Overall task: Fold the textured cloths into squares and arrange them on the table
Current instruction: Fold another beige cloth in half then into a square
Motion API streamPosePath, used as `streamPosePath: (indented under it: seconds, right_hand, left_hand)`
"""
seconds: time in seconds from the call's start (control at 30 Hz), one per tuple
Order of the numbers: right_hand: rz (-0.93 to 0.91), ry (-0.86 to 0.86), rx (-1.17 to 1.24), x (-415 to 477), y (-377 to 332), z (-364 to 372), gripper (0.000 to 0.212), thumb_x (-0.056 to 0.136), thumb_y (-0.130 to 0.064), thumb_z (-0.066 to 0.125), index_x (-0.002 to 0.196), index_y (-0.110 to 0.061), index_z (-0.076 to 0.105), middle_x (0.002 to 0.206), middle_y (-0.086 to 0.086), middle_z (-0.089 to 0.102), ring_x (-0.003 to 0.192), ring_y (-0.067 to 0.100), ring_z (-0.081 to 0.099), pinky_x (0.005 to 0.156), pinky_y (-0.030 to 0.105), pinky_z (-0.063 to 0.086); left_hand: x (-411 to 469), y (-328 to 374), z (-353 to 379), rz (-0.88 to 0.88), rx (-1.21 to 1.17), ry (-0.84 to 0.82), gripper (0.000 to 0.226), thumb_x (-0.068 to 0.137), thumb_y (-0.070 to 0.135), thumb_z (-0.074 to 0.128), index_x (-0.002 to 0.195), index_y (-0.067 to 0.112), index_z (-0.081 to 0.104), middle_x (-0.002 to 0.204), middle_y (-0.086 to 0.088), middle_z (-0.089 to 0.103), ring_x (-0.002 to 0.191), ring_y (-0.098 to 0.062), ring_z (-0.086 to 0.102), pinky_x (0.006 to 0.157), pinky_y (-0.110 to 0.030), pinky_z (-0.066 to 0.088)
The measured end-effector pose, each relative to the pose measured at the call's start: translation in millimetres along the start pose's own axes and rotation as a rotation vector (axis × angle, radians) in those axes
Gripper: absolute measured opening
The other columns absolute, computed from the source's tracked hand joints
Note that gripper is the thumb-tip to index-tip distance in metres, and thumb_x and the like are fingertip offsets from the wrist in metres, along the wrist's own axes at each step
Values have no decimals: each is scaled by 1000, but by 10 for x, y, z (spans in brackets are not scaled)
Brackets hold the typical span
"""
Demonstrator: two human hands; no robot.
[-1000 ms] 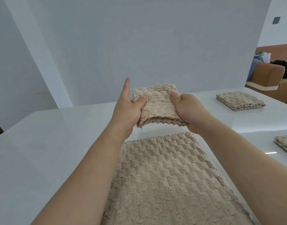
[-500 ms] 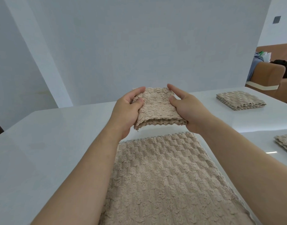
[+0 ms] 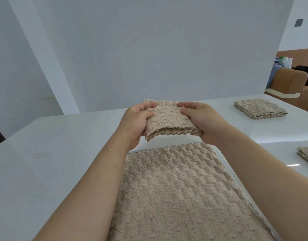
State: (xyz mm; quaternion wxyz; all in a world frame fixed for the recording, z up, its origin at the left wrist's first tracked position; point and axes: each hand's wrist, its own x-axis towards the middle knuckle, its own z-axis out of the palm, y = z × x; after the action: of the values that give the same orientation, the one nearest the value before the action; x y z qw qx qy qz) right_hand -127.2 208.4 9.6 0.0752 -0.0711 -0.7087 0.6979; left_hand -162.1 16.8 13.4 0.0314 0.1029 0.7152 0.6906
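From the head view, the left hand (image 3: 135,121) and right hand (image 3: 200,120) each grip a side of a folded cloth (image 3: 169,119) above the white bench (image 3: 54,153), over a flat cloth (image 3: 176,192).

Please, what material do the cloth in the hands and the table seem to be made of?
The folded cloth: probably soft fleece or microfibre, beige, matte; the pile looks fuzzy with raised bumps. The table: hard, glossy white top, perhaps glass or polished stone; it reflects the wall and light.
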Motion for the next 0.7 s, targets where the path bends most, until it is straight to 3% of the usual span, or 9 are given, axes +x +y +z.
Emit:
streamPosePath:
  seconds: [0.1, 0.2, 0.27, 0.33, 0.43, 0.57, 0.7]
  right_hand:
    - [28, -50, -5, -29, -27, 0, 27, 98, -13, 64, 124, -20, 67, 92, 7, 74, 54, 18, 62, 40, 23, 45]
    - [80, -100, 2, -89, -67, 9, 37, 93, -3, 63, 127, -19, 66, 92, 8, 71, 47, 13, 58, 39, 23, 44]
    - [120, -164, 28, -150, -82, 32, 45, 91, 4, 59, 130, -17, 64, 97, 13, 66, 51, 17, 57, 44, 25, 48]
    - [140, -220, -7, -177, -90, 129, 53, 89, 8, 57, 136, -16, 59, 94, 13, 62, 53, 17, 54, 49, 28, 53]
    - [132, -269, -177, -167, -110, 492, 62, 88, 8, 58, 144, -17, 52, 72, 6, 58, 45, 12, 51, 57, 32, 58]
    - [91, -359, -348, -66, -111, 1303, 76, 85, 7, 58, 155, -18, 39, 75, 7, 67, 49, 12, 60, 62, 36, 63]
    - [33, -451, -478, 111, -33, 2224, 79, 86, 4, 59, 157, -18, 33, 81, 3, 69, 61, 19, 65, 64, 35, 62]
  left_hand:
    - [15, 6, -101, -37, 67, -94, 35, 92, 3, 60, 118, 21, 72, 81, -12, 73, 69, -27, 62, 67, -39, 52]
    - [30, -16, -263, -118, 84, -204, 44, 89, 1, 62, 127, 24, 69, 102, -21, 69, 83, -28, 56, 60, -30, 48]
    - [40, -68, -401, -138, 72, -242, 47, 89, -2, 62, 128, 24, 69, 107, -23, 69, 81, -28, 57, 52, -27, 49]
    - [73, -138, -590, -148, 112, -266, 47, 86, 0, 69, 122, 30, 73, 114, -17, 67, 87, -28, 53, 58, -27, 53]
    - [87, -228, -1027, -190, 147, -266, 48, 81, 2, 74, 115, 35, 76, 118, -3, 51, 94, -26, 51, 65, -29, 56]
    - [39, -290, -1714, -248, 144, -139, 50, 78, -4, 64, 113, 30, 78, 124, -2, 60, 98, -25, 51, 82, -38, 52]
    - [1, -341, -2415, -291, 267, 13, 58, 83, -11, 53, 120, 28, 72, 136, 0, 62, 92, -21, 60, 76, -34, 53]
